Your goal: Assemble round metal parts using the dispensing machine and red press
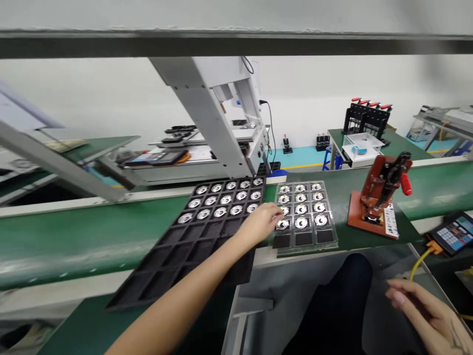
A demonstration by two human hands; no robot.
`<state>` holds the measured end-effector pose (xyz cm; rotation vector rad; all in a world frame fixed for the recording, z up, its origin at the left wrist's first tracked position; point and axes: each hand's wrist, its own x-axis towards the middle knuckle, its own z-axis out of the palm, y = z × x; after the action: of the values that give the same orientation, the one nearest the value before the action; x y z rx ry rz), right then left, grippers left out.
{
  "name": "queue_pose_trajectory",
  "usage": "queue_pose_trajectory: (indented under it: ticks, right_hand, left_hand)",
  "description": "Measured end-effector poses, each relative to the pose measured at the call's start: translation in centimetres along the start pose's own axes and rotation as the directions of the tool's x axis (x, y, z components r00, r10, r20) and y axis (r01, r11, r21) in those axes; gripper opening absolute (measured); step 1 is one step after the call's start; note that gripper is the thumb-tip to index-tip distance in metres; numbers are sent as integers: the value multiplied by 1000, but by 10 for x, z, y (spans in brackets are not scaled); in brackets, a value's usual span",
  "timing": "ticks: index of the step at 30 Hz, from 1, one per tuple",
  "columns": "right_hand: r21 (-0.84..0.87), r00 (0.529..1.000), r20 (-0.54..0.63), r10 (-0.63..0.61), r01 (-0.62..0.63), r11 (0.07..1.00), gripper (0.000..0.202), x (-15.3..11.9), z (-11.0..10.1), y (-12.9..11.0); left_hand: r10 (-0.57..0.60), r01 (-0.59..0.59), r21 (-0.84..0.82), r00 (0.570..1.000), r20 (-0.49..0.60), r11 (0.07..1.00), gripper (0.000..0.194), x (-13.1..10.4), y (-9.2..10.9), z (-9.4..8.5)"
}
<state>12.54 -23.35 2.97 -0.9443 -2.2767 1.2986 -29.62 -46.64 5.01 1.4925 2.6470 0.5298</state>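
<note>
My left hand (261, 223) reaches across to the left edge of a clear plastic tray (334, 237), its fingers bent together beside a round silver part; whether they grip it is hidden. The clear tray has rows of round silver parts (301, 223) and a bottom row of dark pockets. To its left lies a black tray (185, 251), with round silver parts (220, 212) in its upper rows and bare pockets lower down. My right hand (424, 308) hangs at the lower right, thumb and fingers apart, holding nothing.
A red-brown clamp fixture (373, 197) with a red handle stands right of the clear tray. Further right is a dark device (453, 234) with a yellow cable (421, 261). A grey beam (236, 42) crosses overhead. A white machine frame (207, 113) rises behind the trays.
</note>
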Motion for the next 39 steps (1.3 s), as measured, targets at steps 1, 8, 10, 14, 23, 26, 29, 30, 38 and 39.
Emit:
queue_pose_trajectory:
  ticks: [1, 8, 10, 14, 23, 26, 29, 30, 38, 39]
  right_hand:
    - [-18, 1000, -12, -24, 24, 1000, 40, 0, 0, -11]
    - [-108, 994, -56, -92, 86, 990, 35, -14, -18, -13]
    - [-126, 993, -88, -77, 65, 990, 34, -23, -25, 0]
    - [-121, 988, -145, -53, 35, 992, 38, -35, -33, 6]
    - [63, 987, -155, 37, -28, 998, 41, -29, -31, -14]
    - [212, 983, -185, 3, 36, 977, 41, -17, -29, -35]
    - [344, 967, -243, -79, 162, 925, 51, -6, -37, -56]
    - [361, 964, -250, -95, 184, 914, 56, -5, -42, -61]
    - [230, 903, -428, -32, 143, 963, 37, -32, -79, -55]
    - [213, 899, -438, -22, 127, 969, 35, -36, -84, -51]
  left_hand:
    - [45, -45, -16, 999, 24, 999, 24, 14, 18, 8]
    - [57, -59, 10, 989, 138, 998, 33, 70, 90, 55]
    - [28, -29, 1, 986, 164, 1000, 32, 74, 88, 59]
    - [21, -14, -37, 982, 189, 999, 24, 84, 80, 60]
    - [408, -387, -209, 910, 71, 898, 9, 79, 144, 23]
    - [685, -661, -288, 729, -23, 693, 13, 71, 196, 15]
    - [892, -918, -240, 374, -254, 317, 18, 70, 248, 14]
    - [907, -955, -203, 272, -321, 215, 19, 72, 264, 15]
    - [895, -975, -210, 28, -446, -74, 22, 83, 341, 43]
    - [895, -972, -216, 14, -446, -93, 20, 83, 349, 49]
